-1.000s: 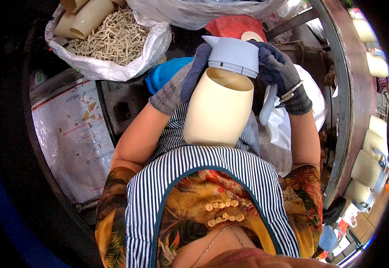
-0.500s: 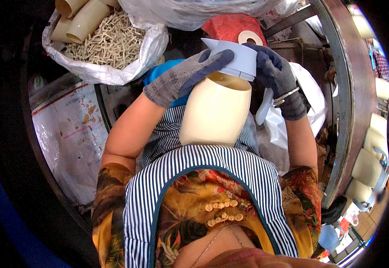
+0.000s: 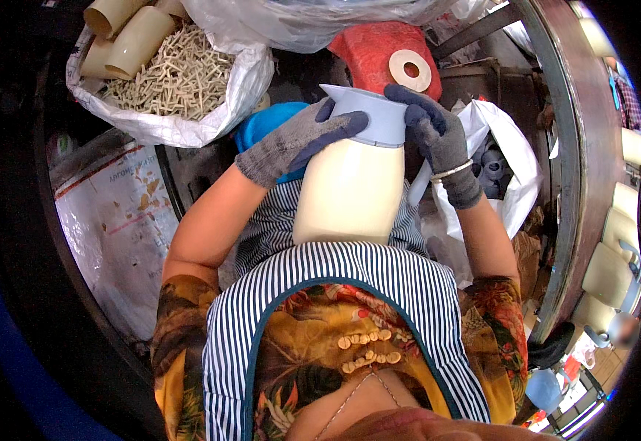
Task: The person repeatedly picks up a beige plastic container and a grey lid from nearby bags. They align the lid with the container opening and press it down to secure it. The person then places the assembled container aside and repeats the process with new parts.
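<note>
- Two gloved hands, both mine, meet at the top of a cream jug body (image 3: 350, 195) that stands upright against my striped apron (image 3: 335, 294).
- My left hand (image 3: 298, 140), in a grey knit glove, lies half open, its fingers stretched flat against the side of the pale blue-grey collar (image 3: 368, 117) that sits on the jug's top.
- My right hand (image 3: 438, 136), in a darker glove, is closed on the far rim of the same collar, with the fingertips hooked over the edge; a bracelet (image 3: 451, 171) circles that wrist.
- A white handle (image 3: 417, 187) runs down the jug's right side, under my right wrist.
- Beyond the jug, a red stool (image 3: 379, 51) bears a roll of tape (image 3: 410, 70).
- At upper left, a white sack (image 3: 188, 128) holds small cream parts (image 3: 177, 77) and several cream cylinders (image 3: 133, 40).
- At right, an open white bag (image 3: 515, 169) holds grey pieces.
</note>
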Action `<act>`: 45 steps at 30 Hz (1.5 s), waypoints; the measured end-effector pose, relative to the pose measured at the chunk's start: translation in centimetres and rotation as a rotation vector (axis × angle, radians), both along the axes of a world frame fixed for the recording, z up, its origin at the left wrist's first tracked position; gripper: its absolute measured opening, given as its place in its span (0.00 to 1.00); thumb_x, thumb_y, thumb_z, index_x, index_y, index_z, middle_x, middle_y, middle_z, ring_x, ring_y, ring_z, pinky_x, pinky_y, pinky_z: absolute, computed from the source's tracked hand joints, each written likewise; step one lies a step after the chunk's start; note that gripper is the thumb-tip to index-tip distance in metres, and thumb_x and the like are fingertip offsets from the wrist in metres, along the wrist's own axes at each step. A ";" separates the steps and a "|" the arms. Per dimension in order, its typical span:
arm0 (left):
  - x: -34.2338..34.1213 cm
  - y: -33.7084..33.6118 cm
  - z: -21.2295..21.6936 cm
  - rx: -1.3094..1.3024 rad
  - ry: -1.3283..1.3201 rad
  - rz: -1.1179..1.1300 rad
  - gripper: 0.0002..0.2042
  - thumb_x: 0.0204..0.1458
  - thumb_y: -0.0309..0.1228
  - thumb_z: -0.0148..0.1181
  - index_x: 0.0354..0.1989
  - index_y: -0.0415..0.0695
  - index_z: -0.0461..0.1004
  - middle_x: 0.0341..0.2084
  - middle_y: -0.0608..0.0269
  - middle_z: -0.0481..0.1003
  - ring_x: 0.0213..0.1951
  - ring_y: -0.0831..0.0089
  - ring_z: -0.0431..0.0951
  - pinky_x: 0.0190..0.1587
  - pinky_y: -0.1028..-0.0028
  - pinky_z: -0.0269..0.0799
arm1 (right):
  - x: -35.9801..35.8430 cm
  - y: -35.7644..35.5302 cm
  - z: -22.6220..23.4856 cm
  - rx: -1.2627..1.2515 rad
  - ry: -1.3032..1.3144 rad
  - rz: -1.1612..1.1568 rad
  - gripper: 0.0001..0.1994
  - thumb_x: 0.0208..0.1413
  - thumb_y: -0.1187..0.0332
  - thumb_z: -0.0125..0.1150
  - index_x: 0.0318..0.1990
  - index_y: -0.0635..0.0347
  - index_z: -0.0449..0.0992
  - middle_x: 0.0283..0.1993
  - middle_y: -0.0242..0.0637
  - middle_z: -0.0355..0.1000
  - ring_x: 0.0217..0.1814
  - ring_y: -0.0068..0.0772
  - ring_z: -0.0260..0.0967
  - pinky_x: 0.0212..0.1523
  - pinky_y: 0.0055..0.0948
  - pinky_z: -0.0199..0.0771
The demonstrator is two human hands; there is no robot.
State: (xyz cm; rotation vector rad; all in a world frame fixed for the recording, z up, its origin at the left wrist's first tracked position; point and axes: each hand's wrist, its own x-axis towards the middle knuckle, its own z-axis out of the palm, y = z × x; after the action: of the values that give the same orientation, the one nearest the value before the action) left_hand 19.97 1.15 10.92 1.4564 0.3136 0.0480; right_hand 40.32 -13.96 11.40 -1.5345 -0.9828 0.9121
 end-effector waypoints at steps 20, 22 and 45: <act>-4.9 -2.4 5.4 -0.234 -0.051 0.499 0.40 0.43 0.36 0.69 0.65 0.34 0.59 0.57 0.53 0.68 0.60 0.64 0.69 0.64 0.66 0.61 | 8.7 7.3 -13.1 -0.045 -1.680 -0.157 0.31 0.52 0.43 0.59 0.61 0.46 0.71 0.38 0.40 0.73 0.46 0.45 0.68 0.63 0.56 0.56; -5.0 -0.1 6.1 -0.142 -0.097 0.591 0.40 0.42 0.36 0.70 0.64 0.33 0.59 0.57 0.52 0.69 0.59 0.64 0.70 0.63 0.66 0.64 | 9.6 7.2 -13.0 0.128 -1.565 -0.120 0.29 0.51 0.45 0.62 0.59 0.46 0.73 0.39 0.40 0.74 0.46 0.47 0.69 0.63 0.55 0.56; 16.5 9.0 -3.8 0.595 -0.376 0.332 0.52 0.34 0.45 0.79 0.68 0.39 0.54 0.62 0.48 0.64 0.64 0.57 0.64 0.65 0.62 0.61 | 9.3 11.5 9.1 0.349 -1.555 -0.027 0.21 0.53 0.59 0.61 0.54 0.53 0.75 0.44 0.38 0.72 0.48 0.45 0.68 0.50 0.44 0.66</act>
State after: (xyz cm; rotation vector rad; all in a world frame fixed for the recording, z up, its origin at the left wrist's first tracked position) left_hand 36.43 10.15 7.08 1.9238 0.2364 0.7269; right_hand 49.66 -2.44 20.46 -1.7947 -1.9865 -0.7101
